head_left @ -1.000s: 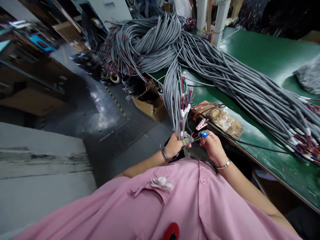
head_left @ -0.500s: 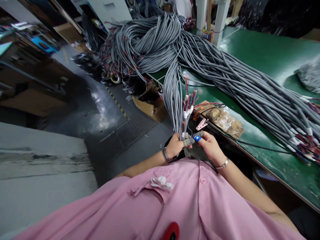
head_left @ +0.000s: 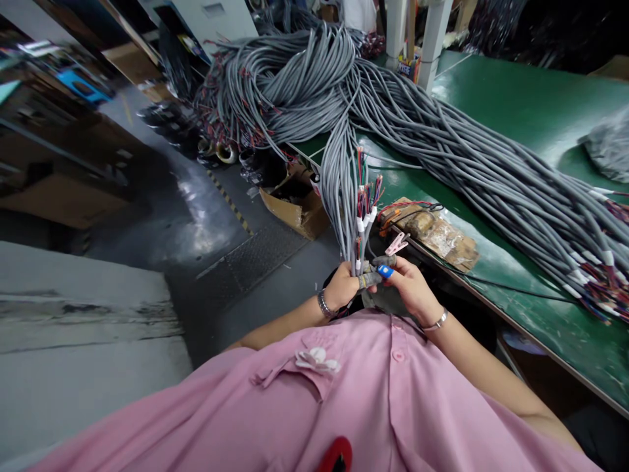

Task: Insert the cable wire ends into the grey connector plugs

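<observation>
My left hand (head_left: 344, 286) is wrapped round a bundle of grey cables (head_left: 340, 190) that hangs off the table edge. Above it stand several cable ends with white sleeves and loose coloured wires (head_left: 366, 202). My right hand (head_left: 411, 286) meets the left fingertips in a pinch; what lies between its fingers is too small and covered to make out. Grey covers sit on fingers of both hands, and blue tape wraps the right thumb. A pink clothes peg (head_left: 397, 244) is just above my right hand at the table edge.
A big heap of grey cables (head_left: 295, 85) and a long bundle (head_left: 481, 151) lie on the green table (head_left: 511, 85). A worn wooden block (head_left: 442, 239) with wires sits by the edge. Below is an open cardboard box (head_left: 299, 213); a grey cabinet surface (head_left: 88, 328) stands at left.
The upright cable ends have shifted slightly left, and their coloured wires are turned a little. My right fingers have moved slightly left, staying pinched against the left hand.
</observation>
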Demonstrator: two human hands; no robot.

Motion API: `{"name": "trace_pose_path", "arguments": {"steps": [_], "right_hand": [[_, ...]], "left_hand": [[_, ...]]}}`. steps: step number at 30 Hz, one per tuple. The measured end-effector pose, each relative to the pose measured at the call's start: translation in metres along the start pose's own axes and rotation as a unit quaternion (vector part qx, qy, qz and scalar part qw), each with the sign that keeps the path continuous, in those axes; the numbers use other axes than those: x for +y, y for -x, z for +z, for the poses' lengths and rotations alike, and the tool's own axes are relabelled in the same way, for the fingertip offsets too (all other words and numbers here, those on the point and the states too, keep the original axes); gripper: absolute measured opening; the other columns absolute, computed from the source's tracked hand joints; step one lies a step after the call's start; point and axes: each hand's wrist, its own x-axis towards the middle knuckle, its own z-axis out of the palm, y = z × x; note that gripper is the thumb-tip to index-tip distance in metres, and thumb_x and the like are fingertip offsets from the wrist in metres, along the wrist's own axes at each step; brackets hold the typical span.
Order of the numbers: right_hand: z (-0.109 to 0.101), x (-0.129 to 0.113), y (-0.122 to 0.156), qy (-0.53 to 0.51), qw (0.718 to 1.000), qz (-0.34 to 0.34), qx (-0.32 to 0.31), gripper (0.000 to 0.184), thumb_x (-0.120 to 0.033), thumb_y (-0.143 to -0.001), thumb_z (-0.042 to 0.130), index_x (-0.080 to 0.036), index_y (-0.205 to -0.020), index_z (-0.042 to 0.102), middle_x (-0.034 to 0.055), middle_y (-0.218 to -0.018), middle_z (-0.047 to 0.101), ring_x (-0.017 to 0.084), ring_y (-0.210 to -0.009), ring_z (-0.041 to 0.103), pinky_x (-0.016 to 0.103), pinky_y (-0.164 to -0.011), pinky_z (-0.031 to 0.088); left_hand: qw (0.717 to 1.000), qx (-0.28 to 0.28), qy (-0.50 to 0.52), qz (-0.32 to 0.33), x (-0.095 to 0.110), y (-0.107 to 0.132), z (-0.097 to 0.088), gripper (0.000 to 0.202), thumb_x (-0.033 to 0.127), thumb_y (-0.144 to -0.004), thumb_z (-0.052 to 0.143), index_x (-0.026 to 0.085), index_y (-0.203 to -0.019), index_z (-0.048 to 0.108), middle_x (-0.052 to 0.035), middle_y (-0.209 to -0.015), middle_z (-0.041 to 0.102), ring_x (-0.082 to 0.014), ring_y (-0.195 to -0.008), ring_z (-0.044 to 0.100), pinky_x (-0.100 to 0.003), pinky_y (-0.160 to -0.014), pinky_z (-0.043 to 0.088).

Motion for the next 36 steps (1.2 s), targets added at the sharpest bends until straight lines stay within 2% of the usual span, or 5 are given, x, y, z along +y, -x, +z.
{"name": "trace_pose_path", "arguments": {"steps": [6,14,21,27,36], "right_hand": [[0.003,0.003,-0.001,0.018,0.999,-0.011,0.025,0.024,-0.041,-0.075,0.073,-0.020,-0.075,0.062,-0.0001,-0.064,0.065,0.013,-0.058,0.056,0.028,-0.060,0.044],[-0.009,0.013,0.000,0.025,0.995,-0.015,0.098,0.020,-0.037,-0.074,0.073,-0.019,-0.079,0.065,-0.0014,-0.074,0.062,0.010,-0.062,0.050,0.025,-0.059,0.040],[0.001,0.001,-0.001,0.003,1.000,0.009,-0.008,0.025,-0.042,-0.076,0.072,-0.020,-0.083,0.062,0.0009,-0.067,0.065,0.015,-0.064,0.059,0.028,-0.062,0.046],[-0.002,0.004,-0.002,0.060,0.998,0.005,0.034,0.032,-0.045,-0.070,0.075,-0.019,-0.072,0.057,-0.0008,-0.065,0.062,0.013,-0.060,0.054,0.028,-0.061,0.045],[-0.009,0.009,0.004,0.066,0.997,-0.007,0.033,0.022,-0.038,-0.077,0.070,-0.018,-0.080,0.062,0.0000,-0.073,0.063,0.012,-0.066,0.055,0.027,-0.064,0.044]], "left_hand": [[1.000,-0.004,-0.002,-0.005,0.003,0.001,-0.001,0.037,0.045,-0.073,0.072,0.012,-0.059,0.065,-0.0030,-0.054,0.061,-0.0088,-0.049,0.048,-0.023,-0.051,0.035],[0.998,0.052,0.022,0.004,0.007,0.000,-0.001,0.033,0.043,-0.074,0.071,0.013,-0.061,0.067,-0.0043,-0.057,0.064,-0.0108,-0.051,0.053,-0.024,-0.053,0.040],[1.000,0.003,-0.022,0.004,0.006,0.000,-0.002,0.039,0.048,-0.074,0.069,0.012,-0.058,0.066,-0.0039,-0.054,0.061,-0.0103,-0.051,0.051,-0.023,-0.053,0.038],[0.999,-0.011,-0.042,-0.013,0.009,0.002,-0.001,0.038,0.049,-0.073,0.072,0.013,-0.061,0.067,-0.0032,-0.056,0.062,-0.0098,-0.052,0.050,-0.023,-0.053,0.038],[1.000,0.007,0.003,0.014,0.003,-0.001,-0.005,0.037,0.046,-0.077,0.068,0.011,-0.063,0.068,-0.0053,-0.059,0.063,-0.0109,-0.053,0.052,-0.024,-0.054,0.039]]}}
